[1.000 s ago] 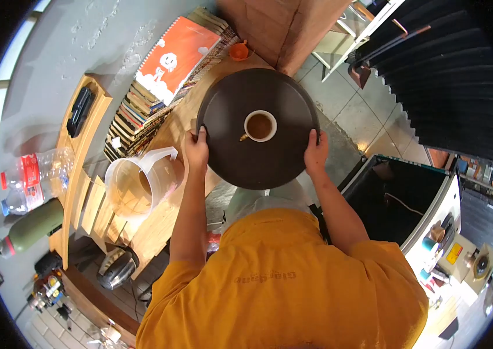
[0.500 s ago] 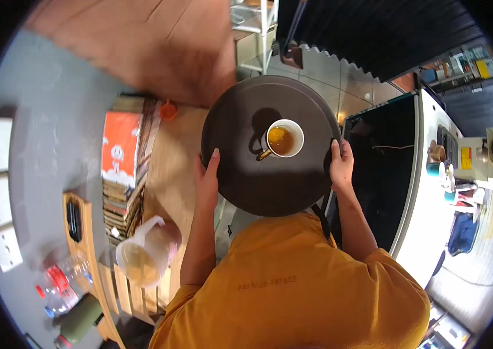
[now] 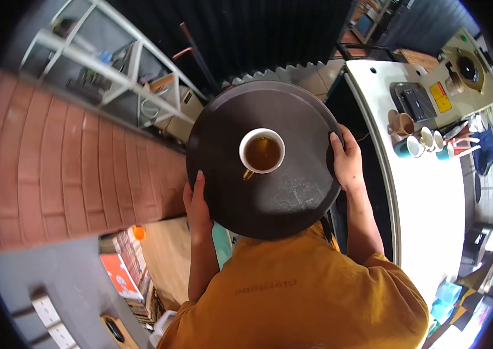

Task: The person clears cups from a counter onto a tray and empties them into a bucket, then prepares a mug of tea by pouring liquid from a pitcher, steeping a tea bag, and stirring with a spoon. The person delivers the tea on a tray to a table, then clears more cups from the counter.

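Note:
A round dark tray [image 3: 240, 203] is held out in front of my chest. My left hand [image 3: 198, 203] grips its left rim, thumb on top and fingers underneath. On the opposite rim, my right hand [image 3: 348, 160] holds it the same way. Upright near the tray's middle stands a white cup [image 3: 263, 132] with a gold handle, containing brown liquid. Neither hand touches the cup. Pale line markings show on the tray's surface, lower right of the cup.
To the right runs a white counter [image 3: 427, 203] bearing several mugs [image 3: 412, 145] and a black device [image 3: 415, 103]. A brick wall [image 3: 78, 168] and white metal shelving [image 3: 101, 70] stand left. Stacked magazines [image 3: 121, 273] lie lower left, and a dark corrugated curtain [image 3: 281, 35] hangs ahead.
My view has turned and moved forward, bringing the brick wall, shelving and counter closer. The tray stays in both hands; the cup now appears slightly further left on it.

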Demonstrator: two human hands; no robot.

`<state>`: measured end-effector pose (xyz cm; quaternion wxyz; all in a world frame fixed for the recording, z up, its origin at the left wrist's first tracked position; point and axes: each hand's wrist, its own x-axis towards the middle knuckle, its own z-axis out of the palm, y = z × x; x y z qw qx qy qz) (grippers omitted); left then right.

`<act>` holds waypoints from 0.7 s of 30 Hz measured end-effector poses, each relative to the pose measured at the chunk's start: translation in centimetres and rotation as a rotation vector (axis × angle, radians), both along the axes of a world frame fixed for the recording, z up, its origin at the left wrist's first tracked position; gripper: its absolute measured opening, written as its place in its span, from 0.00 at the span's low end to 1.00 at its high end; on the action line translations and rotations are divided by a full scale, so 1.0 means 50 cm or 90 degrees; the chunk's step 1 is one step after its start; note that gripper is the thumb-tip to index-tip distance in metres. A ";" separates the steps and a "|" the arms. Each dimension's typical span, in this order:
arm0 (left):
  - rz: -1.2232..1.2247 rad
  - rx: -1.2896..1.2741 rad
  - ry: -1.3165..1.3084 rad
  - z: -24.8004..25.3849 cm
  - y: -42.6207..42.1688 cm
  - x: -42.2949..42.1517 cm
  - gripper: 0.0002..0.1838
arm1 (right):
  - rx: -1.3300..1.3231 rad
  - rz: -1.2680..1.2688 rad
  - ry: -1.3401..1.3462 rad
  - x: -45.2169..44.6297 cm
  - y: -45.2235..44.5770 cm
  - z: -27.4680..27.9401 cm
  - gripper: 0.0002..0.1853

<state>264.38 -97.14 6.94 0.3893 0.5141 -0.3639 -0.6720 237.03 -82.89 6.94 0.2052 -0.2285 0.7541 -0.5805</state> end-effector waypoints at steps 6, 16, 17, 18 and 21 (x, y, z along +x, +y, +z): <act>-0.116 -0.012 0.141 0.028 -0.080 -0.189 0.25 | -0.006 -0.049 0.010 -0.184 -0.012 0.054 0.18; -0.247 -0.024 0.134 -0.002 -0.283 -0.449 0.29 | 0.034 -0.175 -0.019 -0.366 -0.104 0.100 0.21; -0.258 -0.054 0.115 -0.009 -0.314 -0.480 0.29 | 0.034 -0.190 -0.017 -0.383 -0.121 0.093 0.21; -0.273 -0.053 0.120 -0.007 -0.343 -0.513 0.29 | 0.040 -0.215 -0.004 -0.403 -0.139 0.083 0.20; -0.302 -0.030 0.120 0.001 -0.442 -0.613 0.28 | 0.013 -0.280 0.006 -0.462 -0.207 0.057 0.20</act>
